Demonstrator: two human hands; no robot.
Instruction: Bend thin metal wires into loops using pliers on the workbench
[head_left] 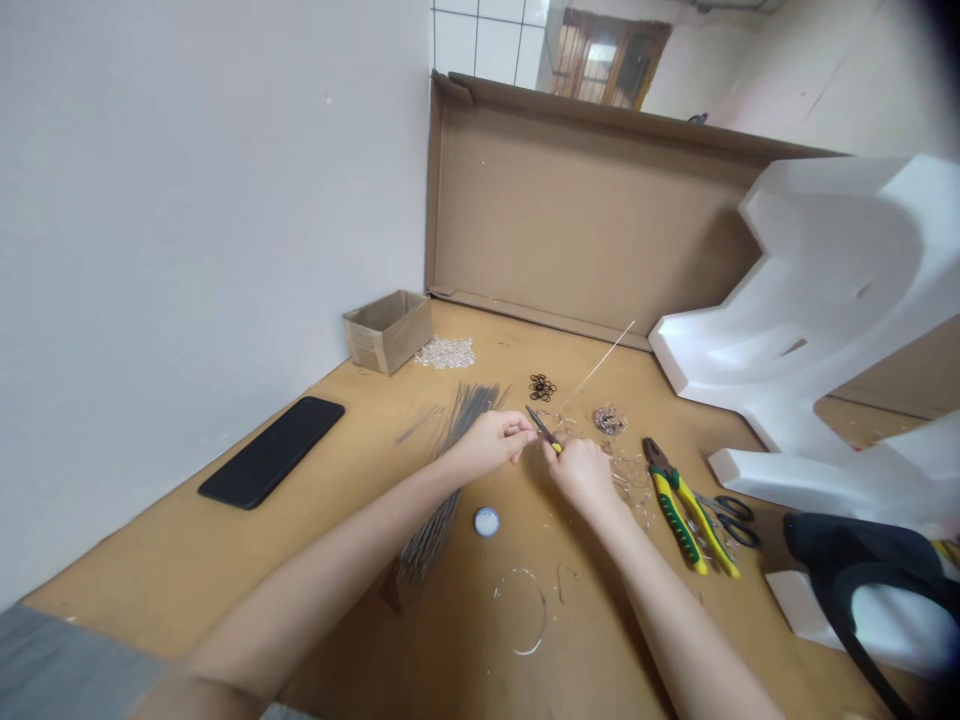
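My right hand (585, 472) is closed around long-nose pliers (543, 426) with a dark pointed jaw and a bit of yellow handle showing. Just left of the jaw, my left hand (495, 442) pinches thumb and fingers together; whatever lies between them is too small to make out. Beyond the hands a thin straight wire (604, 358) slants up to the right, and its lower end is hard to follow. Under my left forearm lies a bundle of straight grey wires (431, 535). Small black rings (541, 388) sit in a cluster past the pliers' tip.
Right of my hands lie a pile of small metal pieces (609, 419), green-yellow pliers (684, 510) and black-handled scissors (735, 518). A round white-blue lid (486, 521) and a wire loop (546, 610) are nearer. Leftward are a phone (271, 452), clear beads (445, 352) and a cardboard box (388, 332).
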